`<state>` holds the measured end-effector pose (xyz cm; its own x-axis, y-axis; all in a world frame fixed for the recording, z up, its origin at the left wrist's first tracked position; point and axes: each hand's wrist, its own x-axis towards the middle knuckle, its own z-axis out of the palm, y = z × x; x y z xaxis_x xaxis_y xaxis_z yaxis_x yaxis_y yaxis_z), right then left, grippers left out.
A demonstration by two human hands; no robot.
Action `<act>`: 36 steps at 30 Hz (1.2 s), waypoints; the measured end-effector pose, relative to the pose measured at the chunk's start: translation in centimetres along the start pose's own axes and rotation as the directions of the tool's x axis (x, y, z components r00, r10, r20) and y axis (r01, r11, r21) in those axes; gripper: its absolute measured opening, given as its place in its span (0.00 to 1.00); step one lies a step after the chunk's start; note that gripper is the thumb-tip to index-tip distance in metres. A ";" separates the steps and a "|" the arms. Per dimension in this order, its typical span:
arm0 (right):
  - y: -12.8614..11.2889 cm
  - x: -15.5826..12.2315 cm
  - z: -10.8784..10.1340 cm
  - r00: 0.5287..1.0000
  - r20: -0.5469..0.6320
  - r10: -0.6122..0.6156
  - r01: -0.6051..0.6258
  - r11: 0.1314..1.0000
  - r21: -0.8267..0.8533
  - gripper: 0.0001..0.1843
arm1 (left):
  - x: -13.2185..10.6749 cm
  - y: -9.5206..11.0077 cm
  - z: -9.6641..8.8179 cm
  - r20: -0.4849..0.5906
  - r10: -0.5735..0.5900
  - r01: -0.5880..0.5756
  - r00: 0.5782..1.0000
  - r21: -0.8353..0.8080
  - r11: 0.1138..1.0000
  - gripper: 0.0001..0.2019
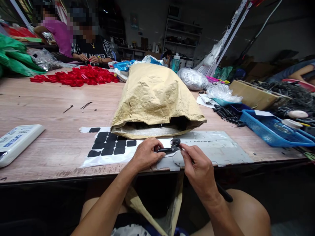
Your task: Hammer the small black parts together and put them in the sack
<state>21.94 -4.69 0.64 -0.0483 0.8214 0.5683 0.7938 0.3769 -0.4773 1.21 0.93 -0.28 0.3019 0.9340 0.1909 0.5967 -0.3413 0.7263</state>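
Observation:
My left hand (pixel 149 152) pinches a slim black plastic part (pixel 167 150) just above the table's front edge. My right hand (pixel 199 164) is closed around what looks like a small hammer (pixel 176 142). Its rounded dark head hangs right over the black part, and its black grip sticks out below my wrist. Beneath both hands lies a grey board (pixel 209 152). To the left, a white sheet with black rounded-square stickers (pixel 106 144) lies flat. A large tan paper sack (pixel 157 95) lies behind my hands, mouth towards me, its contents mostly hidden.
A white device (pixel 21 142) sits at the left edge. Red pieces (pixel 81 75) are heaped at the back left, near two people at work. Blue baskets (pixel 273 129) and loose black parts (pixel 227 114) occupy the right. A second sack (pixel 142 206) hangs below the edge.

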 end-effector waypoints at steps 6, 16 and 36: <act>4.0 2.5 0.0 0.997 -0.060 0.045 -0.054 0.986 -0.158 0.14 | -0.3 0.5 -0.3 0.001 -0.008 0.008 1.000 0.032 0.999 0.13; 7.0 2.8 2.0 0.995 -0.064 0.073 -0.091 0.926 -0.367 0.14 | -0.2 0.4 -0.3 0.028 0.045 -0.047 0.999 0.061 0.997 0.11; 6.5 2.8 1.9 0.992 -0.060 0.112 -0.126 0.916 -0.382 0.14 | -5.6 4.7 -0.8 0.615 0.257 -0.044 0.745 -0.339 0.940 0.12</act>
<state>25.80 0.84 -2.12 0.0767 0.8314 0.5504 0.9643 0.0783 -0.2528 1.77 -5.82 2.61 0.8357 0.5437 -0.0773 0.2955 -0.3266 0.8978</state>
